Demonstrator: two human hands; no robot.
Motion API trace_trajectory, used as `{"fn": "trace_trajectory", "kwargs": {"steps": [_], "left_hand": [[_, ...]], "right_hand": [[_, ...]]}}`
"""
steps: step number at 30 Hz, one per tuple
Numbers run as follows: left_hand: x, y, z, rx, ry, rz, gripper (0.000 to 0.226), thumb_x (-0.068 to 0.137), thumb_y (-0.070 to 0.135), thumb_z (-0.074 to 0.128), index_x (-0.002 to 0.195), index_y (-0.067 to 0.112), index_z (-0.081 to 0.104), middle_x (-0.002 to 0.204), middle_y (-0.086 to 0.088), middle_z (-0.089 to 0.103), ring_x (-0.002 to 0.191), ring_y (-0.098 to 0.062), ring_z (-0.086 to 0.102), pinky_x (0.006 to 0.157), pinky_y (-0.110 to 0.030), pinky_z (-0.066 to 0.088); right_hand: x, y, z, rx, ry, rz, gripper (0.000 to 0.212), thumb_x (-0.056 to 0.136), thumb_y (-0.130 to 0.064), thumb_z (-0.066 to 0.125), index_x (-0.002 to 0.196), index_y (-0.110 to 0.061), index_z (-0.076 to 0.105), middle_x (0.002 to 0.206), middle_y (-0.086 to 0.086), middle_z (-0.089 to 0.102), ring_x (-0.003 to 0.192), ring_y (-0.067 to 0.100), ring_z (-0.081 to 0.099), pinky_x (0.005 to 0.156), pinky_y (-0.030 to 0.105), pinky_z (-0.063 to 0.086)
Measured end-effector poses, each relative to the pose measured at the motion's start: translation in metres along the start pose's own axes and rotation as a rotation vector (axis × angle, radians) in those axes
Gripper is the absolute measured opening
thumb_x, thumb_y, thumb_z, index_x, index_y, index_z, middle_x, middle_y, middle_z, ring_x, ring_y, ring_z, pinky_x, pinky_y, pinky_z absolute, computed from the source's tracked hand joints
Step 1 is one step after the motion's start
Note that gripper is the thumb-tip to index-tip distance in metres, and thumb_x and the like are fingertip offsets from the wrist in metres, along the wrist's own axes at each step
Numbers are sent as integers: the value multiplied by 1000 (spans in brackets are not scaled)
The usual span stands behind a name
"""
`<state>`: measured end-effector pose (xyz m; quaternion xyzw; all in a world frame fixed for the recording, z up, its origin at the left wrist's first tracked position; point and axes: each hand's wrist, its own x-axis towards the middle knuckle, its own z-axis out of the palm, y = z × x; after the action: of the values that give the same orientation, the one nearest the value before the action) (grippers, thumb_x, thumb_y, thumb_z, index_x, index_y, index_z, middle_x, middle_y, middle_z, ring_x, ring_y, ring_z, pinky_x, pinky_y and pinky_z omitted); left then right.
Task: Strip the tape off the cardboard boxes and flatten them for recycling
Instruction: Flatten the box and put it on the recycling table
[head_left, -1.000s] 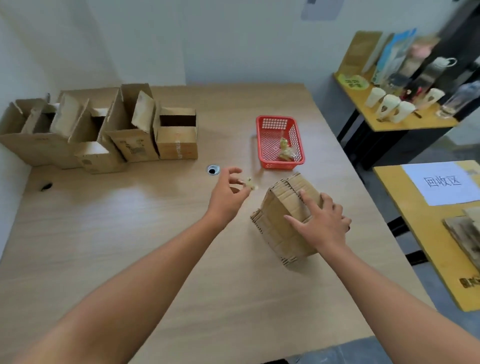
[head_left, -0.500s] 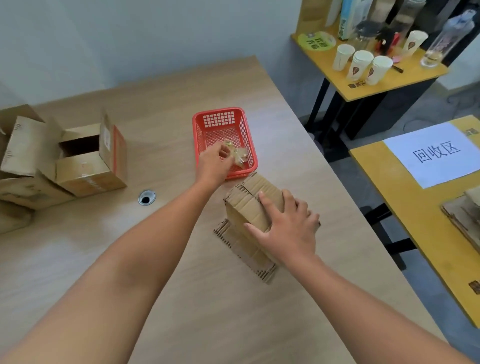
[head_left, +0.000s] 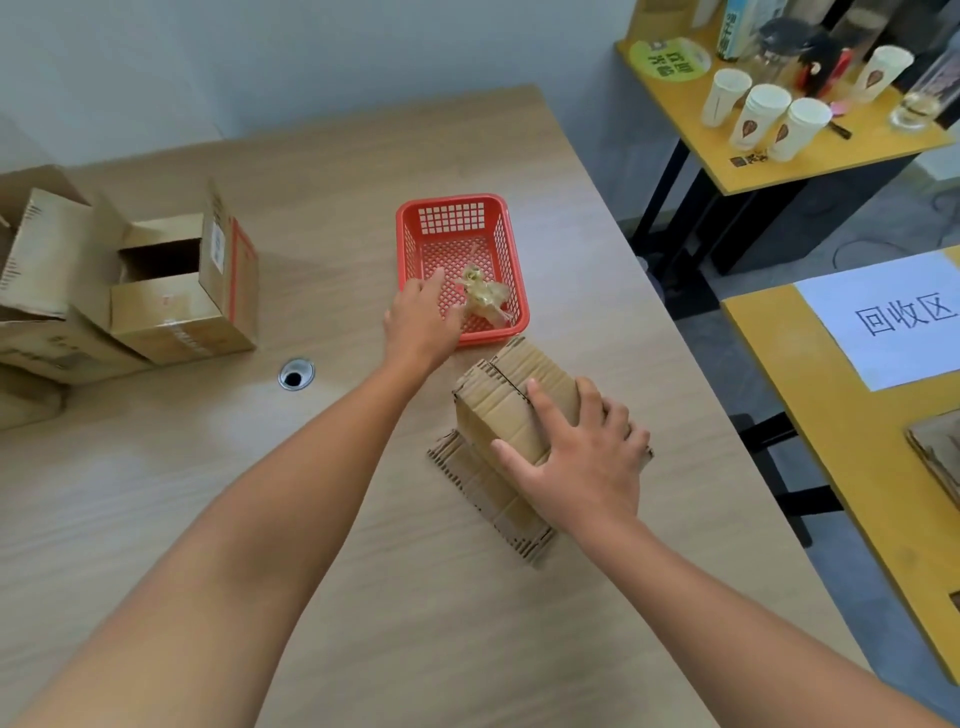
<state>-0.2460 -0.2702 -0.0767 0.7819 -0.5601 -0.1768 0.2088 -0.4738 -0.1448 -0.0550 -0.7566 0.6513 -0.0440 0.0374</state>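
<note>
At 5 o'clock the right hand (head_left: 582, 467) lies spread wide, pressing the one half-collapsed cardboard box (head_left: 498, 405), which could spring up or skid across the table (head_left: 441, 623) if the push goes off-centre. At 12 o'clock the left hand (head_left: 421, 322), fingers loose and holding nothing, hovers at the one red basket (head_left: 451, 203), whose single tape wad (head_left: 485, 296) might cling and lift out. At 10 o'clock, at least three open boxes (head_left: 182, 312) wait.

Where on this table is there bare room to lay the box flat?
Widest bare patch: near-left of the light wooden table, between the round metal cable hole, the left forearm and the near edge. Another strip lies behind the red plastic mesh basket. Crowded: open cardboard boxes at left; basket and brown corrugated cardboard box at right.
</note>
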Motion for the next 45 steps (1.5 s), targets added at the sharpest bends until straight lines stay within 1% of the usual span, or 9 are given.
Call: {"fn": "trace_trajectory", "kwargs": {"steps": [7,12,17,22,27,32,36,39,45], "left_hand": [[-129,-11,-34,-411,28,-46,33,99,30,61,132,23,63,122,2,51,114,-17,54,109,-41,44],[-237,-51,-47,-505,-60,-253,74,95,43,66,158,24,32,137,1,33,116,11,42,101,-1,25],[-315,-131,-98,-405,-47,-407,99,84,52,75,161,35,16,149,4,24,131,-5,37,105,-20,28],[-374,-193,-142,-285,-18,-454,100,80,56,76,160,38,21,128,10,35,112,-2,45,96,-19,34],[-400,-219,-166,-222,95,-400,87,78,46,79,153,27,39,140,0,54,128,-16,52,109,-30,41],[-414,-232,-182,-542,74,-386,50,81,52,51,129,42,50,121,15,69,99,11,62,88,-23,53],[-426,-264,-192,-845,46,-437,38,101,29,45,139,28,48,117,11,70,107,-6,67,99,-48,53],[-437,-280,-196,-658,23,-334,53,105,18,48,154,27,31,145,8,48,121,2,57,106,-37,49],[-429,-286,-200,-181,-98,-63,51,104,23,45,155,28,39,166,2,18,153,-20,10,127,-39,10]], "right_hand": [[-10,-12,-14,44,-168,35,69,88,-81,18,153,-58,17,159,2,24,127,33,34,99,52,29],[-77,-66,-13,280,-344,-84,55,101,-48,39,153,-58,24,155,-6,25,126,30,38,100,49,41],[-167,-129,2,691,-543,-290,69,103,-30,58,162,-30,23,152,6,37,141,25,38,118,28,28],[-236,-188,21,764,-566,-348,72,101,-37,61,161,-38,21,158,0,33,147,12,30,112,15,22],[-261,-219,28,775,-565,-363,74,100,-37,64,160,-40,23,153,-3,38,134,6,40,105,2,23],[-265,-224,24,741,-538,-324,74,100,-44,61,160,-45,19,153,-1,41,137,13,44,116,35,38],[-274,-229,19,710,-519,-272,91,86,-66,63,159,-52,10,159,-6,34,147,13,35,119,41,37],[-281,-245,16,595,-518,-249,108,77,-75,65,159,-50,0,158,-4,24,144,19,37,114,42,41],[-287,-251,6,698,-446,-137,86,90,-46,70,159,-37,20,134,-4,31,120,16,52,107,34,43]]}}
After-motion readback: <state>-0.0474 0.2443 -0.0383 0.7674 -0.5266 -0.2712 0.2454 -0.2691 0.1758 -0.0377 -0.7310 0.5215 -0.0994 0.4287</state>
